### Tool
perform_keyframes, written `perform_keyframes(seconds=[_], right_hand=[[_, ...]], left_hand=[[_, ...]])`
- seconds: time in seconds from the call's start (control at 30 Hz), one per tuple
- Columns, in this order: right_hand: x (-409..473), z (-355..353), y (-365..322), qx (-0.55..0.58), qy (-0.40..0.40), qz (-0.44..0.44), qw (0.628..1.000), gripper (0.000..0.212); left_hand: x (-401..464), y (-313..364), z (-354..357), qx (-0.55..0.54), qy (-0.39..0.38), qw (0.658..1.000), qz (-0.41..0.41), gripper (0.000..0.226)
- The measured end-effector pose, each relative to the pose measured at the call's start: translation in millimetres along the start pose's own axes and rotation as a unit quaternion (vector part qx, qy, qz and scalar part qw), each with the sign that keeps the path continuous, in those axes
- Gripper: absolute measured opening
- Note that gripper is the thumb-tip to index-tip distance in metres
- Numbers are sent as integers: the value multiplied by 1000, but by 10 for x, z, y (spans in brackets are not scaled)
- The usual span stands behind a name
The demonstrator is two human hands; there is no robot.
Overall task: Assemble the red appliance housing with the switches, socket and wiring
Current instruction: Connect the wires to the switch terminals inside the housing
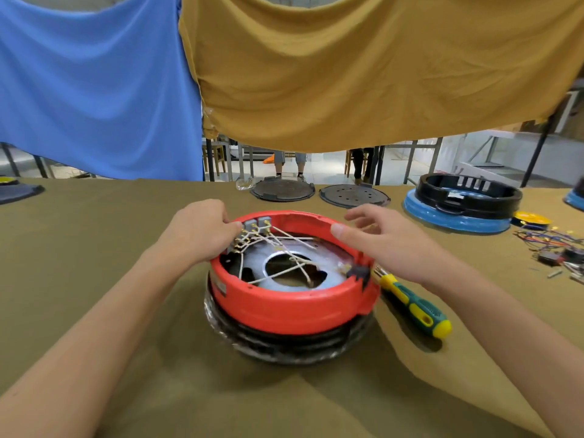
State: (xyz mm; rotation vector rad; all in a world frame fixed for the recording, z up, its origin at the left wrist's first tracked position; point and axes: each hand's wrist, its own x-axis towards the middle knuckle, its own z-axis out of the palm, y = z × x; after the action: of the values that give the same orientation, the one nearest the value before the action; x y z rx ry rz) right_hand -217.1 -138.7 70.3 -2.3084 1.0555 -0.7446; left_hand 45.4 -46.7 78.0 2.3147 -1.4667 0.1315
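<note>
Left hand: the left hand is curled over the far-left rim of the round red plastic appliance housing, fingers clamped right by the two grey switch blocks seated on the rim.
Right hand: the right hand is loose and spread, grasping nothing; thumb tip sits on or just above the far-right rim, can't tell which, other fingers hang over the far edge.
Arms: both bare forearms reach in from the near corners, meeting at the housing, palms facing down.
Housing: sits open side up in the middle of the worktop, on top of a dark round base wrapped in clear film.
Wiring: pale cream wires run from the switches and criss-cross over a white ring with a hole in the middle.
Socket: a small black block sits in a notch on the right of the rim.
Worktop: olive-brown cloth; a yellow-and-green handled screwdriver lies just right of the housing.
Further back: two dark round plates, a black ring housing on a blue base, and a tangle of coloured loose wires at far right.
Room: blue cloth and mustard cloth hang overhead, with legs of people visible beneath.
</note>
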Motion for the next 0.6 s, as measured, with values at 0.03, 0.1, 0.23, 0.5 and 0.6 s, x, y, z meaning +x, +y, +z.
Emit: perform_keyframes(seconds=[0.03,0.1,0.23,0.5,0.6], right_hand=[[-8,29,9,-5,-22,11,1000,57],[-19,78,22,-11,-54,26,998,60],[-25,76,13,-13,-34,15,999,34],[69,59,-155,-122,-23,-16,992,16],[121,58,-180,-173,-34,4,984,21]], left_hand=[[11,-26,-8,-7,-25,999,-26,27],[25,-75,-15,-47,-76,993,-78,25],[82,-165,11,-80,-18,992,-97,38],[50,-15,293,-261,-77,961,-47,37],[34,7,207,-242,-113,962,-52,37]])
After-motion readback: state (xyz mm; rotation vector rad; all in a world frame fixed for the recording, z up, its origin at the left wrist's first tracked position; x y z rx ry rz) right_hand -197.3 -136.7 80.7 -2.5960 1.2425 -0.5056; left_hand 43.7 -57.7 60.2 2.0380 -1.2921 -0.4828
